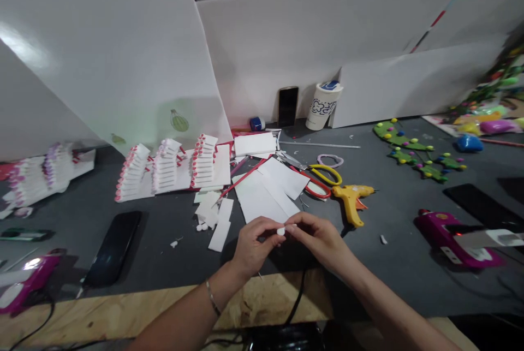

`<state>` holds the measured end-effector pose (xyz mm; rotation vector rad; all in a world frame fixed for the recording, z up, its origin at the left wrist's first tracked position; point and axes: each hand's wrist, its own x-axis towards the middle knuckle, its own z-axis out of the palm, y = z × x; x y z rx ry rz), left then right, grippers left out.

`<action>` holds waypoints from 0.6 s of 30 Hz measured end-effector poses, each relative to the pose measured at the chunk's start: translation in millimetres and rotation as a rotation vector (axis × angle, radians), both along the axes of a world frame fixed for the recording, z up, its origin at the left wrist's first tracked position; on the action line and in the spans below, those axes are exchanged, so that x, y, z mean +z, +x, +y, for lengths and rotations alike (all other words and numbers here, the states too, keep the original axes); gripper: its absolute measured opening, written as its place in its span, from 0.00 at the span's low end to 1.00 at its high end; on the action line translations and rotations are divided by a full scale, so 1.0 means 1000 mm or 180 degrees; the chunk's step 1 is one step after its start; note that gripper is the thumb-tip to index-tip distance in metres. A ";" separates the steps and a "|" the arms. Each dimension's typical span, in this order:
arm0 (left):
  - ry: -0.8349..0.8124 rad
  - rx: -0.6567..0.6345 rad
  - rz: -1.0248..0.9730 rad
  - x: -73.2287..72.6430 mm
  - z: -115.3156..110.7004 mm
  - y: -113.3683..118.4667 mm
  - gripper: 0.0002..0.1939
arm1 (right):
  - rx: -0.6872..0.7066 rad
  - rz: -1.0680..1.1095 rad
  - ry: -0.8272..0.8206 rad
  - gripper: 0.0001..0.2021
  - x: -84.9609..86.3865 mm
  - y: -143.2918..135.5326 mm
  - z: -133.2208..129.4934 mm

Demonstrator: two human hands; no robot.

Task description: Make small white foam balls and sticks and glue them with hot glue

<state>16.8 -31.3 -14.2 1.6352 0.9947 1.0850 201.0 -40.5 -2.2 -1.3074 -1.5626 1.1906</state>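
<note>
Above the table's front part, my left hand [258,244] pinches a small white piece [280,231] between thumb and fingers. My right hand [317,235] meets it from the right, its thumb and index finger closed on the same piece. Beyond them lie white paper sheets [266,192]. Small white scraps [208,210] and a few tiny white balls [202,227] lie left of my hands. Right of the paper are red-handled scissors [316,189], yellow-handled scissors [327,174] and a yellow glue gun [351,201].
Rows of white sticks with red tips [203,162] stand on cards at the left. A black phone [113,248] lies front left, a magenta device [456,239] at the right. A paper cup [323,105] and upright phone [287,106] stand at the back.
</note>
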 end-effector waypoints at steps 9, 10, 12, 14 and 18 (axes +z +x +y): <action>-0.0760 -0.0017 -0.0386 -0.003 -0.006 0.006 0.09 | 0.0060 -0.0505 0.0540 0.12 0.001 0.003 -0.003; -0.0816 -0.0014 -0.0425 -0.003 -0.007 0.007 0.09 | 0.0082 -0.0531 0.0528 0.12 0.000 0.003 -0.004; -0.0905 -0.0008 -0.0493 -0.002 -0.007 0.008 0.09 | 0.0057 -0.0566 0.0536 0.13 -0.001 0.004 -0.004; -0.0958 0.0035 -0.0535 -0.003 -0.005 0.008 0.10 | -0.0069 -0.0660 0.0599 0.13 -0.004 0.010 -0.001; -0.0799 0.0453 -0.0446 -0.007 0.002 0.003 0.10 | -0.0414 -0.1236 0.0808 0.15 -0.004 0.040 0.021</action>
